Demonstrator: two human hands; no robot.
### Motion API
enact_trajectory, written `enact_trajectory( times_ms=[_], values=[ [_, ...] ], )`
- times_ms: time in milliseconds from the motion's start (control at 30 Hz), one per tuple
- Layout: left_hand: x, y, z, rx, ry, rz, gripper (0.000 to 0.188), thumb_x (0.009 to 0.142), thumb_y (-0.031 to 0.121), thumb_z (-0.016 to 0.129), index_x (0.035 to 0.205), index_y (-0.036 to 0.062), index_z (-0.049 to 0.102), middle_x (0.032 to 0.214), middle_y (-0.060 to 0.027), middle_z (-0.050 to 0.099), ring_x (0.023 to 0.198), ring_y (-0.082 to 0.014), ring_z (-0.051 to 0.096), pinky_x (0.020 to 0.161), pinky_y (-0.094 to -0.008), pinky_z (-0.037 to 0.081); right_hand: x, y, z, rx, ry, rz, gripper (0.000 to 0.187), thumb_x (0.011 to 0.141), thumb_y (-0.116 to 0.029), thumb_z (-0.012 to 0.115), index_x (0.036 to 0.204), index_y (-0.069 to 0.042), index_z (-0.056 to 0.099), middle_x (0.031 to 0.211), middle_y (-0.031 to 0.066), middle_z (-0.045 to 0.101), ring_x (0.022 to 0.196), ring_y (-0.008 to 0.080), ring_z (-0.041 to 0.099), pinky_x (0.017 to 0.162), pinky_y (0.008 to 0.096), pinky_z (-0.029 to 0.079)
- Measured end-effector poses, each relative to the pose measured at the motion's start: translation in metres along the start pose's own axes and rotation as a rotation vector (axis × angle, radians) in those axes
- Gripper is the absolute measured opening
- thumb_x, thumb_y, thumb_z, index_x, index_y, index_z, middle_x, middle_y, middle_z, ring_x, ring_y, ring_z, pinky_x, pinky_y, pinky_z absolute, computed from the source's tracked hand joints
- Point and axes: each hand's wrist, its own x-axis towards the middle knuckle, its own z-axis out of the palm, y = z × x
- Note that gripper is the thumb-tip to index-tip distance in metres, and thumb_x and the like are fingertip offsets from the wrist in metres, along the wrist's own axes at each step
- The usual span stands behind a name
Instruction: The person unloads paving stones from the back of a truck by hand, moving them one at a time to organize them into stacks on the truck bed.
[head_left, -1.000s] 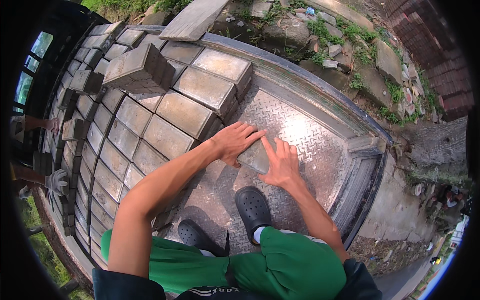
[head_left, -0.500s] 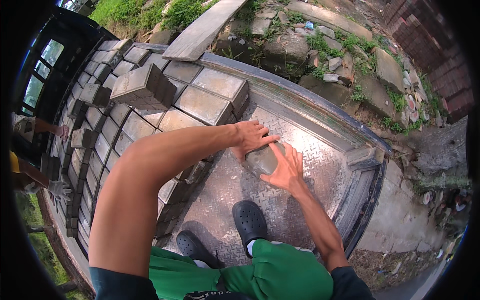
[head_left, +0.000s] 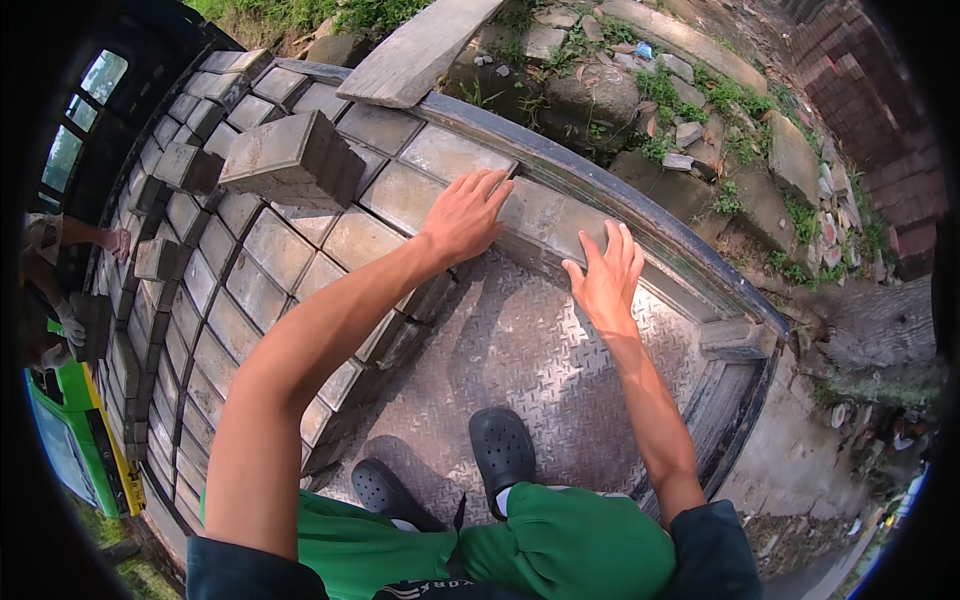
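Observation:
A grey concrete paving block (head_left: 548,222) lies on the truck bed against the side wall, at the end of the stacked blocks (head_left: 378,185). My left hand (head_left: 466,215) rests with its fingers stretched out over the edge where the stack meets this block. At the block's right end is my right hand (head_left: 608,275), fingers spread and the tips at or very near its edge; I cannot tell whether they touch. Neither hand is wrapped around anything. One more block (head_left: 290,160) stands raised on top of the stack to the left.
The patterned metal floor (head_left: 520,330) lies around my dark clogs (head_left: 502,445). A wooden plank (head_left: 415,55) sits across the side wall (head_left: 600,180). At the far left, a co-worker's gloved hand (head_left: 70,325) is at a dark block. Rubble and weeds lie beyond the wall.
Both hands moved up and away from me, from around a block above the metal floor to the side wall. The block now lies there, and my fingers have spread. The co-worker's gloved hand moved up.

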Motion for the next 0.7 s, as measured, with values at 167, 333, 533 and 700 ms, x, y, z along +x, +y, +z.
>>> enact_trajectory(
  times_ms=[167, 333, 533, 700],
  values=[
    [-0.04, 0.033, 0.026, -0.18, 0.03, -0.053, 0.057, 0.089, 0.027, 0.067, 0.137, 0.0008, 0.05, 0.145, -0.0161, 0.048, 0.133, -0.0306, 0.047, 0.11, -0.0414, 0.041, -0.033, -0.007, 0.024, 0.01, 0.081, 0.134, 0.068, 0.08, -0.031, 0.079, 0.141, -0.018, 0.053, 0.149, 0.017, 0.039, 0.138, 0.0402, 0.034, 0.112, 0.0574, 0.026],
    [-0.049, 0.098, 0.065, -0.277, -0.018, -0.136, 0.073, 0.09, 0.03, 0.067, 0.147, -0.0031, 0.036, 0.155, -0.0281, 0.029, 0.145, -0.038, 0.03, 0.118, -0.0421, 0.03, -0.033, 0.005, 0.05, -0.034, 0.218, 0.085, 0.073, 0.077, -0.034, 0.082, 0.141, -0.02, 0.05, 0.148, 0.0155, 0.041, 0.139, 0.0388, 0.034, 0.115, 0.0586, 0.024],
    [-0.028, 0.137, 0.101, -1.702, 0.472, -0.925, 0.101, 0.096, 0.03, 0.065, 0.152, -0.0111, -0.009, 0.16, -0.0339, -0.002, 0.152, -0.0362, 0.005, 0.122, -0.0382, 0.013, -0.035, 0.009, 0.054, 0.013, 0.231, 0.045, 0.069, 0.078, -0.035, 0.081, 0.137, -0.015, 0.053, 0.145, 0.0168, 0.042, 0.136, 0.039, 0.038, 0.114, 0.06, 0.027],
    [-0.011, 0.135, 0.102, -1.786, 0.436, -0.896, 0.104, 0.095, 0.028, 0.068, 0.148, -0.017, -0.009, 0.161, -0.0326, 0.0, 0.151, -0.035, 0.006, 0.122, -0.038, 0.012, -0.037, 0.012, 0.065, -0.067, 0.249, 0.066, 0.075, 0.074, -0.043, 0.083, 0.136, -0.016, 0.052, 0.144, 0.0143, 0.042, 0.136, 0.0382, 0.038, 0.113, 0.0617, 0.026]
  ],
)
